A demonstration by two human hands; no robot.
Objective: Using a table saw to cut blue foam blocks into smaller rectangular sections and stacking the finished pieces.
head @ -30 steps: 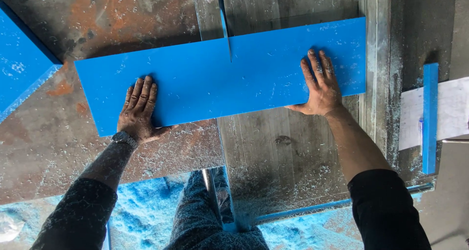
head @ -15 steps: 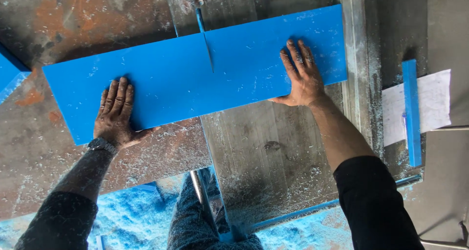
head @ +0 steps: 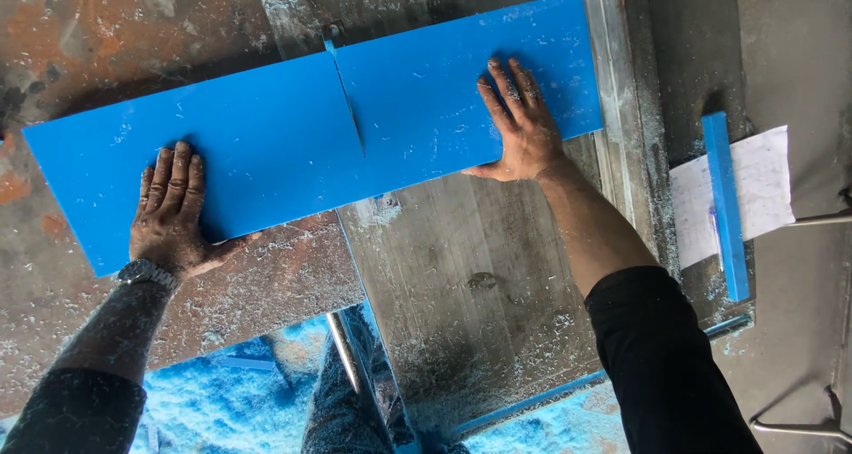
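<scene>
Your left hand (head: 170,214) lies flat, fingers spread, on the near-left part of the blue board (head: 266,143); thumb hangs off the near edge onto the rusty counter (head: 275,276). Grip there is open, palm down, closed on nothing. A watch (head: 145,273) sits on that wrist.

Your right hand (head: 524,130) is also flat and open on the board's right part, fingers pointing away from you, heel of the palm at the near edge. No clamped grip on either side; both hands only press down.

The board lies long-ways across the counter, tilted so its right end sits farther from you than its left. A thin cut line (head: 348,108) runs into it from the far edge, roughly midway between your hands, ending short of the near edge.

Right end of the board rests against a grey metal rail (head: 621,108). Beyond the rail, well apart from the board, a narrow blue strip (head: 726,205) lies across a white paper sheet (head: 763,188).

Blue shavings (head: 222,401) cover the floor below the counter's near edge; pale dust speckles the counter, the board and both hands.
</scene>
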